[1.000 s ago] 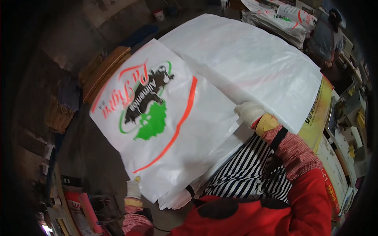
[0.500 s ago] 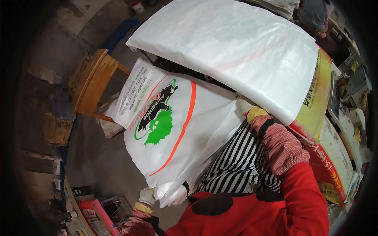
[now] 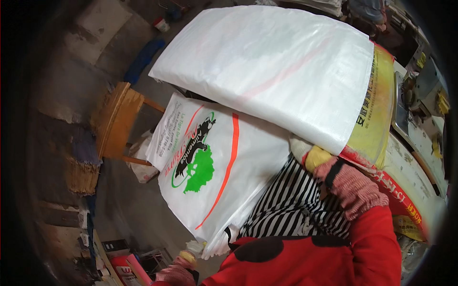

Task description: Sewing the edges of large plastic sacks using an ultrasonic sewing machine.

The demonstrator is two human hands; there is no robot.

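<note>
Dim grey floor shows left of us. Striped cloth covers our lap, likely guarding clothes. Left hand sits by lower corner of printed white sack; we cannot tell if fingers pinch. Right hand meets sack's right edge, fingertips hidden, grip unclear, perhaps steadying it. Sack lies between lap and white sheeting. Sheeting overlaps yellow sack, maybe as smooth cover. Wooden chair stands left; bucket farther off.

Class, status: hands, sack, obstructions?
Right hand at right edge of sack, left hand near lower end; grips unclear. Sack's print showing, white sacking alongside. Wooden chair near left end.
</note>
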